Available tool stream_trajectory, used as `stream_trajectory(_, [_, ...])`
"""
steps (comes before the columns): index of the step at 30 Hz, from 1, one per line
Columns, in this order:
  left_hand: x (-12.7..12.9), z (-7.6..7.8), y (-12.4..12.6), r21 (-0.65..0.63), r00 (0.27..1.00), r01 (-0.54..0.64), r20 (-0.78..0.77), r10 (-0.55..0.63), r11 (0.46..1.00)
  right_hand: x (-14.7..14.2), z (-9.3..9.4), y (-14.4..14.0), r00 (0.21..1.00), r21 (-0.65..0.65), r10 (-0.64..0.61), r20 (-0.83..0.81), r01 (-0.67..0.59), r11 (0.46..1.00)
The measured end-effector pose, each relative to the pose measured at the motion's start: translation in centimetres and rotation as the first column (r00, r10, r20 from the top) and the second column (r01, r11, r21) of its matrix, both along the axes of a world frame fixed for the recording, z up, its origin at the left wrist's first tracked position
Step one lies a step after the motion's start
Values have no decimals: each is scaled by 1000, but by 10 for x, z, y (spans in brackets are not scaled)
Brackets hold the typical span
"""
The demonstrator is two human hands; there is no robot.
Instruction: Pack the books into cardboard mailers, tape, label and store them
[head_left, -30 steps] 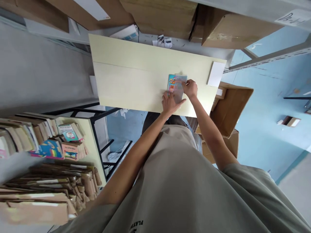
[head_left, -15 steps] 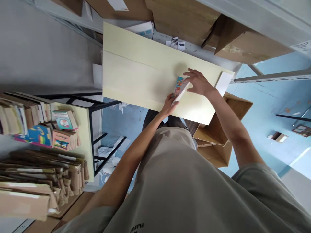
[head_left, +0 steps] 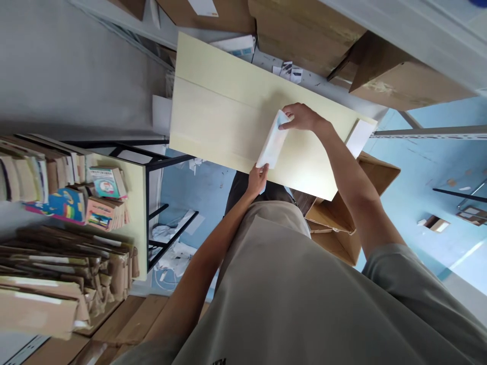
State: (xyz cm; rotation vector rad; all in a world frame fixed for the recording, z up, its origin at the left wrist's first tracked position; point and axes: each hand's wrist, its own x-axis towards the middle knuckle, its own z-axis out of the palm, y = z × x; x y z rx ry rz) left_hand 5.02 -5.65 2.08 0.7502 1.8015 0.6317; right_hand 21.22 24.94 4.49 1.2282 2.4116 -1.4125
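Head view: flat white packet, blue-edged, tilted between both hands.

A book stockroom: cardboard boxes crowd metal shelving, stacked books and brown mailers flank a pale packing counter.
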Motion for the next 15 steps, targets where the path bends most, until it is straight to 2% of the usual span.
stream_trajectory(3, [-7,-5,10,-95,1000,13,-24,-16,995,-17,-15,-7,998,-59,-68,16,69,996])
stream_trajectory(6, [-15,-7,20,-188,995,75,-54,-86,979,-38,-35,-22,987,0,-147,69,148,989])
stream_trajectory(8, [-20,-6,25,-246,979,158,-90,-185,956,-50,-48,-36,973,65,-193,123,186,980])
stream_trajectory(11, [-27,-3,32,-313,902,331,-171,-395,890,-64,-59,-58,947,183,-269,175,237,954])
stream_trajectory(13, [-33,0,37,-362,831,424,-208,-515,830,-70,-58,-72,922,249,-328,205,276,929])
stream_trajectory(15, [-45,4,45,-380,780,461,-257,-570,802,-77,-50,-88,896,300,-374,238,299,906])
